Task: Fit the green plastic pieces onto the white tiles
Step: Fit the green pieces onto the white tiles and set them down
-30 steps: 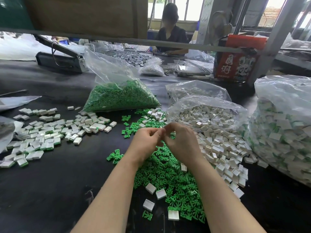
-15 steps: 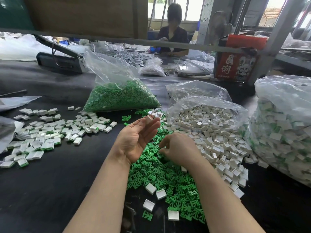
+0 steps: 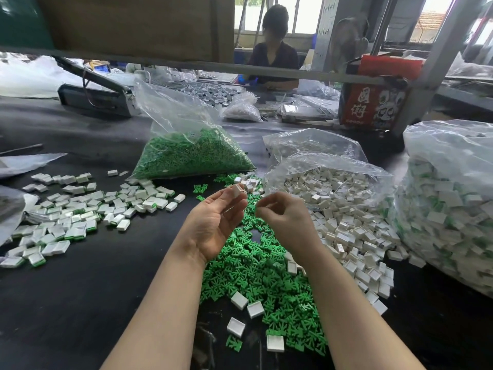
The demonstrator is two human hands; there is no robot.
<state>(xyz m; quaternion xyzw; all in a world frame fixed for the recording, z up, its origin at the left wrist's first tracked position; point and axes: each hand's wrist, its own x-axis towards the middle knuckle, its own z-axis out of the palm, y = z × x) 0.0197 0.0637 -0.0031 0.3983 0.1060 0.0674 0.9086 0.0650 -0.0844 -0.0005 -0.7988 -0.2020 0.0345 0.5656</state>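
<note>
On the black worktable (image 3: 80,303), over the loose green heap:
Left hand: my left hand (image 3: 216,222) is palm-up, and its fingertips pinch one white tile (image 3: 237,190), raised above the table.
Right hand: my right hand (image 3: 285,220) hangs just beside the left, back to the camera, fingers curled in toward the thumb; I cannot tell whether they pinch a green piece, as the tips are turned away from view.
Gap: the two hands are near but apart, and the tile sits at the left fingertips only.
Green pieces: a loose pile of green plastic pieces (image 3: 256,265) lies on the table under and in front of my wrists, with a few stray white tiles (image 3: 239,300) lying on it.
White tiles: a heap of white tiles (image 3: 354,236) spills from an open clear bag (image 3: 328,180) to my right.
Finished tiles: tiles with green edges (image 3: 80,217) are scattered across the table to my left.
Green supply: a clear bag of green pieces (image 3: 192,156) lies beyond my hands.
Far right: a large bag of mixed white and green tiles (image 3: 450,209) stands at the table's edge.
Behind: a person (image 3: 274,49) sits at the far side, and a red box (image 3: 373,102) stands on the table to their side.
</note>
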